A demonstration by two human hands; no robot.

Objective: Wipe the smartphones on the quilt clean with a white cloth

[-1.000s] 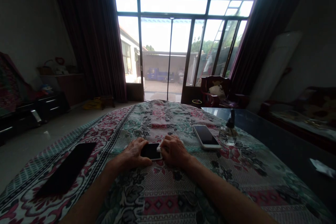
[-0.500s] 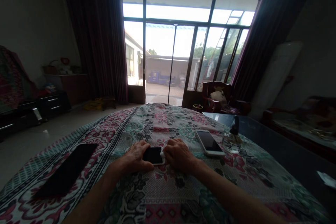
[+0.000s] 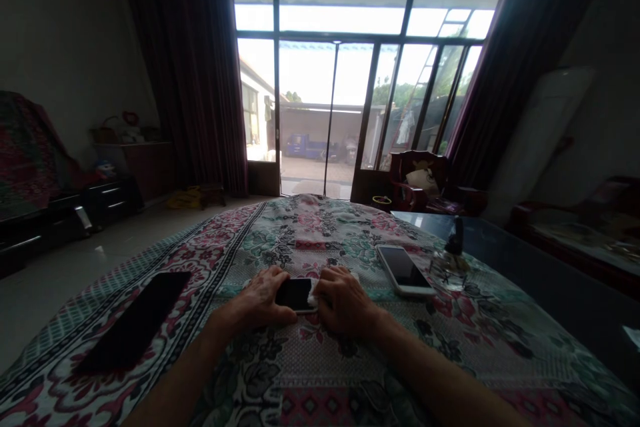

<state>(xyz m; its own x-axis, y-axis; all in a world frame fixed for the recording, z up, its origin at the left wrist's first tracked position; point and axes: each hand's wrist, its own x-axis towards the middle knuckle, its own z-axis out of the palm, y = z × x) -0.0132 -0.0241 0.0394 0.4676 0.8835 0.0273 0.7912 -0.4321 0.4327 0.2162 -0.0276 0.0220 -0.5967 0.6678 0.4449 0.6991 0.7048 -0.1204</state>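
A phone with a black screen and a pale edge (image 3: 295, 295) lies flat on the patterned cloth, straight ahead. My left hand (image 3: 263, 299) grips its left end, thumb along the near edge and fingers over the far side. At the right end, my right hand (image 3: 345, 300) is closed on a crumpled white tissue or cloth (image 3: 313, 293), which touches the phone; most of it is hidden under the fingers. To the right lies a larger white phone (image 3: 405, 271), face up. A clear glass bottle with a black top (image 3: 450, 268) stands beside that phone.
A long dark flat panel (image 3: 136, 323) lies on the patterned tablecloth (image 3: 310, 360) at left. A dark glossy table (image 3: 520, 267) adjoins on the right. Beyond are a wooden chair (image 3: 417, 180), a dark cabinet (image 3: 113, 200) and glass doors.
The view has shifted slightly, so things sit a little farther right. Both hands stay at the phone in nearly the same pose, the right still with the white tissue or cloth.
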